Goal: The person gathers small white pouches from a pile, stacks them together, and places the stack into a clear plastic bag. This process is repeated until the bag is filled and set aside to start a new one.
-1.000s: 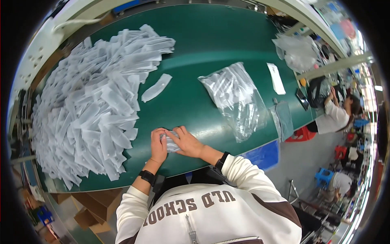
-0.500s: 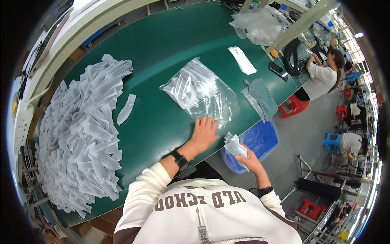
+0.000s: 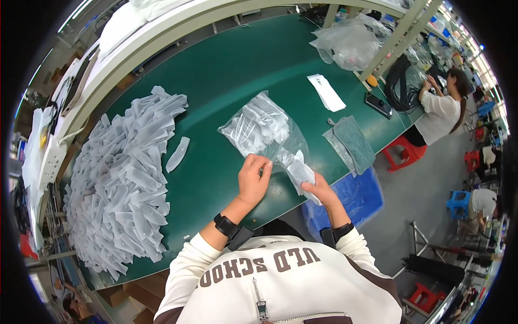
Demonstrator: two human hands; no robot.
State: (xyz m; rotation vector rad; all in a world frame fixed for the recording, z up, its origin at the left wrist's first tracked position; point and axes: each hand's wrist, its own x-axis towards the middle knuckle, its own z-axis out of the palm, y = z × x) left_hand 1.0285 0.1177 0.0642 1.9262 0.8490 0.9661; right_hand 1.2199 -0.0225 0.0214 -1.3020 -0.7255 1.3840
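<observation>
Your right hand (image 3: 322,193) grips one bundle of pale strips (image 3: 301,171) at the mouth of one clear bag (image 3: 295,141) holding more strips; your left hand (image 3: 253,182) curls at the bag's edge, whether pinching the film you cannot tell. One loose strip (image 3: 178,155) lies beside one uncountable heap (image 3: 127,189) on the green table (image 3: 216,92); one blue bin (image 3: 359,190) and one co-worker (image 3: 440,113) are to your right.
</observation>
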